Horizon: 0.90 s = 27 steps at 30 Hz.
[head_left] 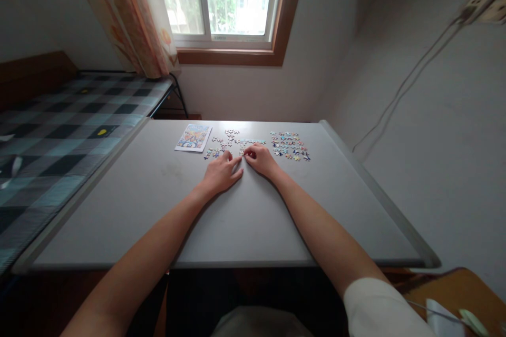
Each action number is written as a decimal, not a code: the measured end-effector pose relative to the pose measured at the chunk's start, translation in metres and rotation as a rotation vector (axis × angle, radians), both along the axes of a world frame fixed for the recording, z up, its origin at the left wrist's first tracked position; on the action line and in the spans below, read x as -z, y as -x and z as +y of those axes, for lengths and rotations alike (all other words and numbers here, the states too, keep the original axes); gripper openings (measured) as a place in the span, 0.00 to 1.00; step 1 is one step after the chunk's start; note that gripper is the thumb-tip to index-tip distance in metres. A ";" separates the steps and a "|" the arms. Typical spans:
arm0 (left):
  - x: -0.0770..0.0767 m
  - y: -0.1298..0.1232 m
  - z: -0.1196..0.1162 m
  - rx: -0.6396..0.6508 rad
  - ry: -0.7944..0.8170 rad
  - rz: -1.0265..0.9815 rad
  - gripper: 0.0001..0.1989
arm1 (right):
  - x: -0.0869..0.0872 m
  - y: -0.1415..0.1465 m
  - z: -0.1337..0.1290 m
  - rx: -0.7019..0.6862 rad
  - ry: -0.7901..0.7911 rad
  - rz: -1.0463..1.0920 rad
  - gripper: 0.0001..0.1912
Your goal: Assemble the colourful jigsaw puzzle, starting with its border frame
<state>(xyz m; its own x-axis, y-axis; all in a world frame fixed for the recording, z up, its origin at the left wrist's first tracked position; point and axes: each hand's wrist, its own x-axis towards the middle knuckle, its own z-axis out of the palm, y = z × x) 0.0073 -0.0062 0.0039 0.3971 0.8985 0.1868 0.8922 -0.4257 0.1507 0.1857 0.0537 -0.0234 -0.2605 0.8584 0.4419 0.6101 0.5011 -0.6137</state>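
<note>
Puzzle strip [250, 141]: where we reach, crosswise — beyond our nearer right hand [258, 157]
Right fingers [249, 151]: bunched, pinch unclear
Left hand [222, 172]: fingers spread

Tabletop [253, 221] is reading plain light grey. At 3 o'clock, puzzle pieces [290, 146] are showing mixed orange, blue, yellow, white and dark; near 12, a thin strip [255, 141] is showing pale blue-green. At 9, the printed sheet [193, 138] is carrying orange-and-blue multicolour art. Further out at 9, bedding [118, 97] is running black, grey and pale-blue checks, yellow motifs. Curtain [130, 16] at 10 is displaying orange florals; window frame [229, 57] at 12 is showing brown; sleeve [383, 308] at 5 is showing off-white.
</note>
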 end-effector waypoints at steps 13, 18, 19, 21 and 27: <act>-0.002 -0.004 -0.001 -0.049 0.008 0.023 0.23 | -0.001 0.001 -0.001 0.013 -0.016 -0.033 0.06; -0.002 -0.005 0.000 -0.053 0.004 0.020 0.22 | 0.000 0.002 0.001 0.021 -0.020 -0.045 0.07; -0.001 -0.005 0.000 -0.048 -0.004 0.019 0.22 | 0.001 0.002 0.002 0.023 -0.022 -0.049 0.08; -0.001 -0.005 0.001 -0.038 -0.021 0.022 0.22 | 0.001 0.003 0.003 0.024 -0.028 -0.061 0.08; 0.002 -0.004 0.001 -0.029 -0.039 0.044 0.22 | -0.001 0.004 0.000 0.019 -0.028 -0.096 0.09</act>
